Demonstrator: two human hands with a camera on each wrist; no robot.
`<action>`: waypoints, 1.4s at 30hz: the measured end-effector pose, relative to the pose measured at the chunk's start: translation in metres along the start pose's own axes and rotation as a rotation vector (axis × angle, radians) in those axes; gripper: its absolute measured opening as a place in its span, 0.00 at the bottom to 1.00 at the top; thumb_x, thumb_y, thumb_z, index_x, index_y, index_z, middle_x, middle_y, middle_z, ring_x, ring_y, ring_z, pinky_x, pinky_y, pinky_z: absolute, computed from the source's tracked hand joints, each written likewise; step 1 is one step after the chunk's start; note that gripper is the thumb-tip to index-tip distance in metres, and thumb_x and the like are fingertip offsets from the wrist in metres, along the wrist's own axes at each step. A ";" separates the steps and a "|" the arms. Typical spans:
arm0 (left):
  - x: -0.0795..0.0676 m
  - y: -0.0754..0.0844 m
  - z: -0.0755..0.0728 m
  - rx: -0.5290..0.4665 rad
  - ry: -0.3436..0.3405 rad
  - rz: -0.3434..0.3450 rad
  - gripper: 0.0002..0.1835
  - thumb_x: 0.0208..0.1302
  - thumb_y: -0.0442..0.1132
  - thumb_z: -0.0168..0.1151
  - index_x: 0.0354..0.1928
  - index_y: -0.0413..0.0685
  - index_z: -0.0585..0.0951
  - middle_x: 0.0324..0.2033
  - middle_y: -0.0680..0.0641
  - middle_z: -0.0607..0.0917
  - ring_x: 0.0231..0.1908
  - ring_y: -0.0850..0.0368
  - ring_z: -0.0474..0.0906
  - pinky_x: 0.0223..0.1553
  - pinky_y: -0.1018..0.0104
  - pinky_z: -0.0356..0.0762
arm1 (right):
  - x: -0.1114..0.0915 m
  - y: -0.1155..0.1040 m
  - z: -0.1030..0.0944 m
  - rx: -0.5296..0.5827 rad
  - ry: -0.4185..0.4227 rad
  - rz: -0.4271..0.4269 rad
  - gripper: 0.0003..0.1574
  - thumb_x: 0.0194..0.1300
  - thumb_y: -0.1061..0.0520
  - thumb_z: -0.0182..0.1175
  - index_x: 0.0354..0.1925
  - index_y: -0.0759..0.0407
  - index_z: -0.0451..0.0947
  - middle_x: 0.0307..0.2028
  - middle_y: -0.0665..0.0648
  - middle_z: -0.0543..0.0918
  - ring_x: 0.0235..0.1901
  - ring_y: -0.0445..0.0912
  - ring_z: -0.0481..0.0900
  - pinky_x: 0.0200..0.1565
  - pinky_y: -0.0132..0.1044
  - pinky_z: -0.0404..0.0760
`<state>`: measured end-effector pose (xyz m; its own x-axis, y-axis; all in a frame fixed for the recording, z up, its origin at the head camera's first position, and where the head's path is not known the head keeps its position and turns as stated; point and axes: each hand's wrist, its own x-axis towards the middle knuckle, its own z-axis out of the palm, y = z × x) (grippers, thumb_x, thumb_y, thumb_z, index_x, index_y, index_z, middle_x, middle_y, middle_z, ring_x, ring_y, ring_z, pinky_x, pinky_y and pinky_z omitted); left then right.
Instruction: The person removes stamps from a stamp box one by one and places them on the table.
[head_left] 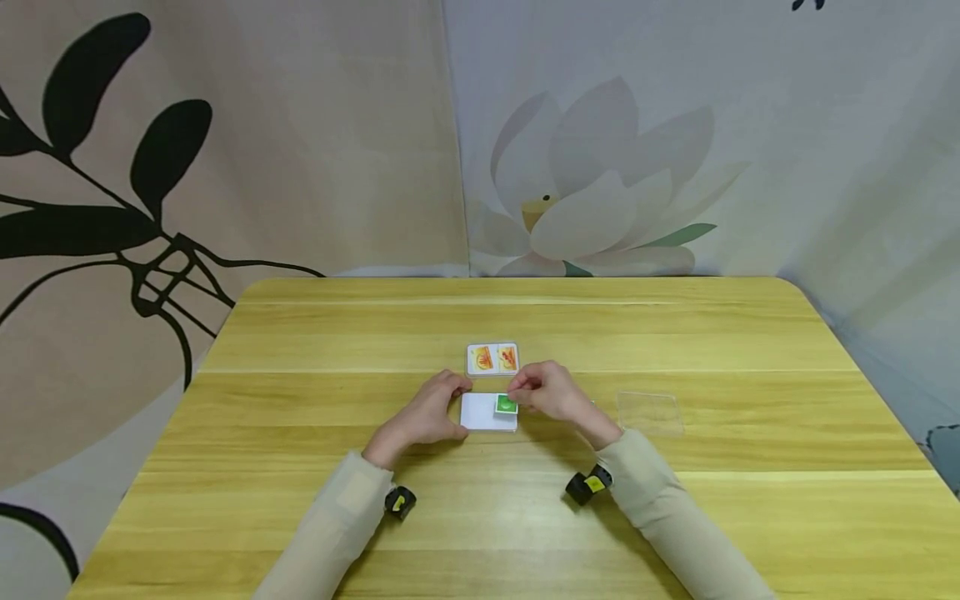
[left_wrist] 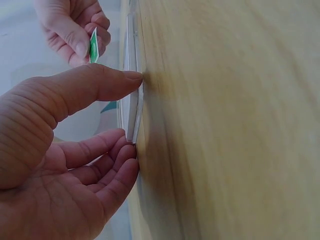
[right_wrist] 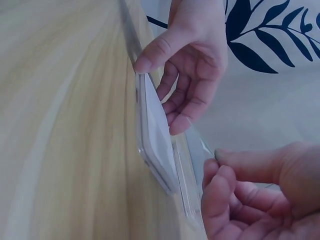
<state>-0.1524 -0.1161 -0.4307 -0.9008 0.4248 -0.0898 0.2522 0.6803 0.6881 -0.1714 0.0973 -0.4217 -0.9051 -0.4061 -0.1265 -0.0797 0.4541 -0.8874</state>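
Note:
A small green square card with a white border (head_left: 506, 406) is pinched between the thumb and fingers of my right hand (head_left: 551, 392). It hovers over the right part of a flat white-topped rectangular case (head_left: 477, 413), tilted in the left wrist view. My left hand (head_left: 427, 414) holds that case at its left end, thumb (left_wrist: 112, 82) on the near edge and fingertips (left_wrist: 120, 172) at the far one. Just beyond lies a second clear-edged case (head_left: 492, 359) with two orange picture cards in it.
A thin transparent plastic cover (head_left: 650, 414) lies on the wooden table (head_left: 480, 533) to the right of my right hand. Behind the table's far edge hangs a printed curtain (head_left: 360, 133) with leaves and a flower.

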 end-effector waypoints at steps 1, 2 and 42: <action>0.000 0.000 0.000 0.001 0.000 -0.001 0.33 0.38 0.27 0.74 0.51 0.30 0.74 0.44 0.42 0.75 0.47 0.47 0.71 0.54 0.55 0.70 | -0.001 0.001 -0.001 0.001 0.000 -0.005 0.02 0.59 0.68 0.60 0.30 0.69 0.79 0.20 0.52 0.75 0.20 0.40 0.68 0.21 0.26 0.68; 0.000 0.000 0.000 0.001 -0.001 -0.002 0.33 0.38 0.27 0.74 0.51 0.30 0.74 0.44 0.42 0.75 0.48 0.47 0.71 0.54 0.55 0.70 | -0.001 0.002 -0.002 0.002 0.002 -0.003 0.02 0.59 0.68 0.60 0.30 0.69 0.79 0.20 0.52 0.75 0.19 0.40 0.68 0.21 0.26 0.68; 0.000 -0.002 0.001 0.005 -0.001 0.017 0.32 0.39 0.27 0.74 0.51 0.31 0.74 0.44 0.43 0.75 0.46 0.48 0.70 0.52 0.56 0.71 | -0.016 0.032 -0.036 0.014 0.030 0.083 0.03 0.60 0.68 0.60 0.32 0.71 0.78 0.22 0.54 0.76 0.20 0.41 0.70 0.22 0.28 0.71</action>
<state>-0.1525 -0.1170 -0.4326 -0.8959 0.4371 -0.0790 0.2693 0.6760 0.6859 -0.1744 0.1465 -0.4318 -0.9205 -0.3432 -0.1866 0.0018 0.4738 -0.8806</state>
